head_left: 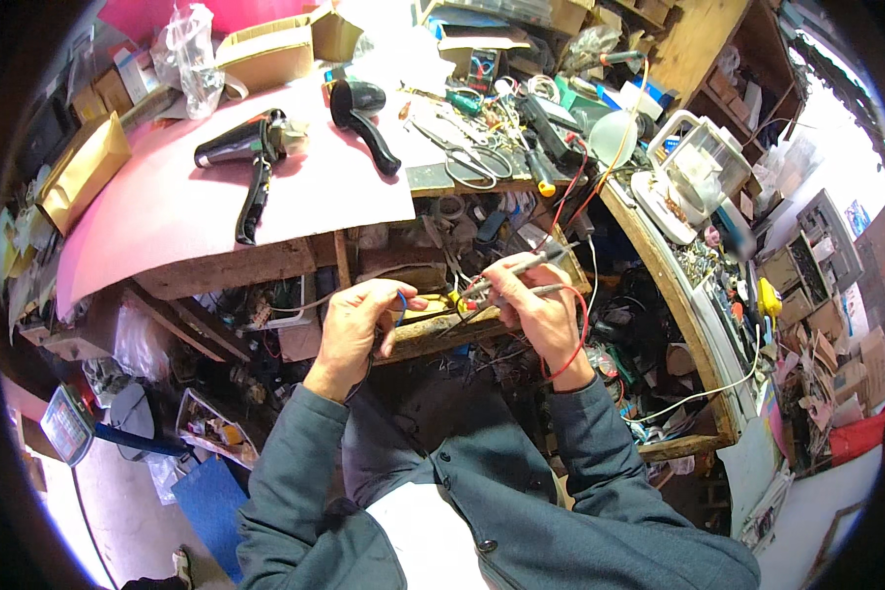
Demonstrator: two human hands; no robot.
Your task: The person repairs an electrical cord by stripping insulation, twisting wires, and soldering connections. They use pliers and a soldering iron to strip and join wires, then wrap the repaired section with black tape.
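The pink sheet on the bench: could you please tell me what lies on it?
On the pink sheet lie a black dryer-shaped tool and, right of it, another black one. Glare washes out the sheet's far part, and whatever is beneath is covered.

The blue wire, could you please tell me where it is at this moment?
In the head view, the blue wire is at the fingertips of the left hand, to the left of the right hand.
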